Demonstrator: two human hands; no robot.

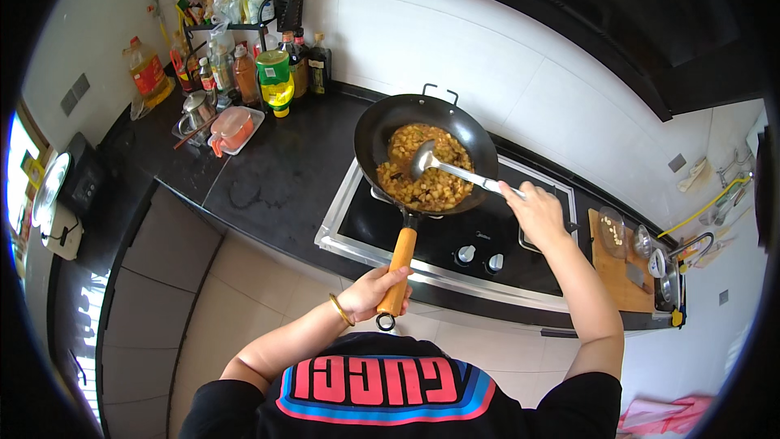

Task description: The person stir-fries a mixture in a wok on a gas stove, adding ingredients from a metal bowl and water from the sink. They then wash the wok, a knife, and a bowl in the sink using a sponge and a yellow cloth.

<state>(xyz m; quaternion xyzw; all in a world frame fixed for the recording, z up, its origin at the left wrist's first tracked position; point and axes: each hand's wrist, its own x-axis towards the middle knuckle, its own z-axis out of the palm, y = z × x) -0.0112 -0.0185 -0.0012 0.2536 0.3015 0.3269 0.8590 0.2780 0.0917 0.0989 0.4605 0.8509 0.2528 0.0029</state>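
A black wok (pixel 373 128) rests on the left burner of a gas hob (pixel 390 238), tilted a little toward me. My left hand (pixel 373 294) grips its wooden handle (pixel 402 253) near the end ring. Inside lies a saucy mass of diced food (pixel 439 180), brown and yellow. In my right hand (pixel 536 212) is the handle end of a metal ladle (pixel 466 175). The ladle's bowl sits in the food, back side up, left of the wok's middle. Part of the burner is hidden beneath the wok.
Two knobs (pixel 466 254) are on the hob's front. Sauce bottles (pixel 275 82) and a tiered rack (pixel 228 27) stand at the back left, by a red-lidded container (pixel 231 128). To the right lies a cutting board (pixel 621 274) with a cleaver (pixel 637 276). A range hood (pixel 585 12) hangs above.
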